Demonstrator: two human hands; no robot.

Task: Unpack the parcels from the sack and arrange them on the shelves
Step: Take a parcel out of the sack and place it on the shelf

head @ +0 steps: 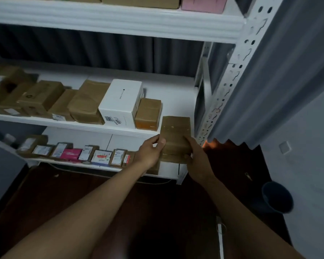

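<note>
Far left: brown parcels (pixel 6 85) blurred, cut off by the frame edge; labels unreadable throughout. Top shelf (pixel 108 19): only box bottoms show, one pink box (pixel 204 4) at upper right. Middle shelf (pixel 168 86): row of brown parcels, white box (pixel 120 101), small orange-fronted box (pixel 148 114). Bottom shelf (pixel 77 135): labelled small packets (pixel 73 152) in a row. Centre: brown taped parcel (pixel 176 137), flat, plain, at the middle shelf's front edge, right end. Left hand (pixel 150 152) pinches its left edge; right hand (pixel 196 157) grips its right side, fingers curled. Lower right: dark bucket (pixel 277 199), blurred.

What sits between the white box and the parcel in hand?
Head view: a small brown box stands between the white box and the held parcel.
</note>
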